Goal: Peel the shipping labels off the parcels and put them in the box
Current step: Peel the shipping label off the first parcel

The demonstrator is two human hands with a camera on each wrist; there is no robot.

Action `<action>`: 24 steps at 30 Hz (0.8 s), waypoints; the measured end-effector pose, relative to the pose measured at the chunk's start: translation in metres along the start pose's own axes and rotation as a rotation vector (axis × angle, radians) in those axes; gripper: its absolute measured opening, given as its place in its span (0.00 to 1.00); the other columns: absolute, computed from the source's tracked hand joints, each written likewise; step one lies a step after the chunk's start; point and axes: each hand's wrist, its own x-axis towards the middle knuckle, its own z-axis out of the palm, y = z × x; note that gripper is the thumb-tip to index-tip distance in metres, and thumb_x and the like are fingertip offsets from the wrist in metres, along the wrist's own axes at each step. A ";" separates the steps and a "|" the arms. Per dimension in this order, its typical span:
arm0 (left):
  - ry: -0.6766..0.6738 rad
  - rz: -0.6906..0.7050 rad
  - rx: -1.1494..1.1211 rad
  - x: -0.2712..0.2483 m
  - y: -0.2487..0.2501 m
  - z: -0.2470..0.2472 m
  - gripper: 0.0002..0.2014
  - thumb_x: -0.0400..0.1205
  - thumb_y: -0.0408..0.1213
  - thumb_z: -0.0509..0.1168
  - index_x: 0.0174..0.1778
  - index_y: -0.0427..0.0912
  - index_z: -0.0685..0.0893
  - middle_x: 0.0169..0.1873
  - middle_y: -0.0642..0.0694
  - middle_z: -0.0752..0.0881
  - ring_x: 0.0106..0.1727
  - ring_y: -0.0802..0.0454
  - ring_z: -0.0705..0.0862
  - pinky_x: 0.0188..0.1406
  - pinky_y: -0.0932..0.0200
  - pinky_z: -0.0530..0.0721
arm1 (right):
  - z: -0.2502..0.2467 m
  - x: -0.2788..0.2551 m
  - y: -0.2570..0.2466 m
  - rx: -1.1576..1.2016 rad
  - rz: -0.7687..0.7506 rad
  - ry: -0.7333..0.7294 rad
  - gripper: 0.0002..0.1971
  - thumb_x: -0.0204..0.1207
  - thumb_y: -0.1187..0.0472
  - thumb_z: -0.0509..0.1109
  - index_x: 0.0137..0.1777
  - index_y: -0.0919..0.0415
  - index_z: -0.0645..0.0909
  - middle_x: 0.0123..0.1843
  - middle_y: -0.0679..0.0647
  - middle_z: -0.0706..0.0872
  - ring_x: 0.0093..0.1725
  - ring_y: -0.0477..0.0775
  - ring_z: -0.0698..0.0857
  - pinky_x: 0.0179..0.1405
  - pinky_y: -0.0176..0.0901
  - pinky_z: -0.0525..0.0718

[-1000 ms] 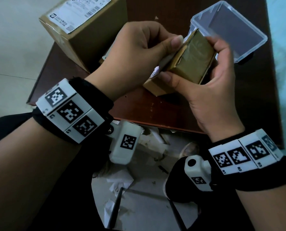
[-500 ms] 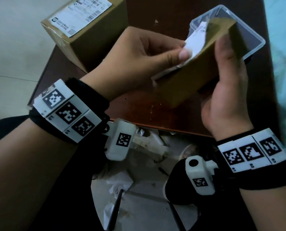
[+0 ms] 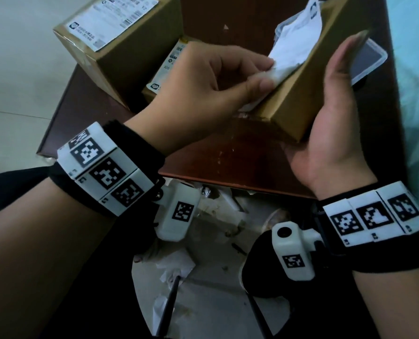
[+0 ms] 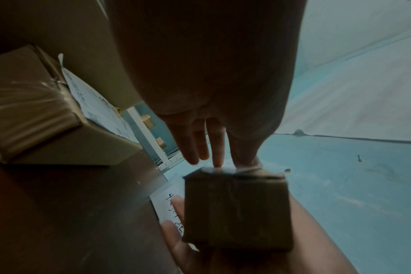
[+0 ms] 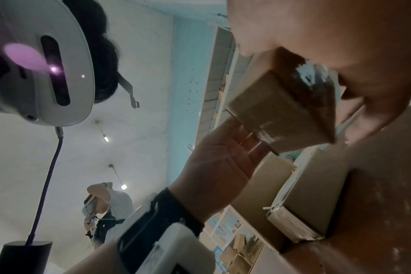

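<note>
My right hand grips a small brown parcel tilted over the table, thumb along its near side. My left hand pinches the lower end of its white shipping label, which stands partly lifted off the parcel's face. The clear plastic box lies behind the parcel, mostly hidden by it. In the left wrist view the parcel rests in the right hand's fingers. The right wrist view shows the parcel with the left hand at it.
A large labelled parcel stands at the table's back left, and a smaller labelled one lies beside it behind my left hand. The dark brown table ends near my wrists. Paper scraps litter the floor below.
The right hand has raised and tilted the small parcel toward the clear box. The left hand has pulled the label from a lifted corner to a long peeled strip.
</note>
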 end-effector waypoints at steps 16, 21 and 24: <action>0.009 -0.139 -0.017 0.001 0.006 -0.014 0.16 0.90 0.42 0.68 0.51 0.28 0.89 0.40 0.32 0.90 0.39 0.37 0.90 0.35 0.41 0.88 | -0.001 -0.001 -0.002 -0.051 0.143 -0.086 0.21 0.95 0.42 0.57 0.66 0.51 0.88 0.61 0.56 0.96 0.63 0.58 0.95 0.61 0.58 0.94; 0.149 -0.258 -0.053 0.004 0.003 -0.013 0.15 0.91 0.43 0.65 0.39 0.42 0.82 0.32 0.41 0.85 0.34 0.43 0.87 0.35 0.43 0.87 | -0.007 0.002 0.008 -0.259 0.000 -0.189 0.35 0.92 0.30 0.47 0.85 0.51 0.76 0.77 0.59 0.88 0.76 0.62 0.88 0.67 0.66 0.90; 0.250 -0.312 -0.040 0.005 0.001 -0.013 0.16 0.90 0.39 0.66 0.34 0.47 0.79 0.26 0.54 0.84 0.32 0.52 0.87 0.34 0.48 0.89 | -0.017 0.009 0.022 -0.800 -0.182 -0.205 0.67 0.66 0.12 0.64 0.97 0.47 0.43 0.98 0.59 0.44 0.96 0.56 0.47 0.92 0.71 0.62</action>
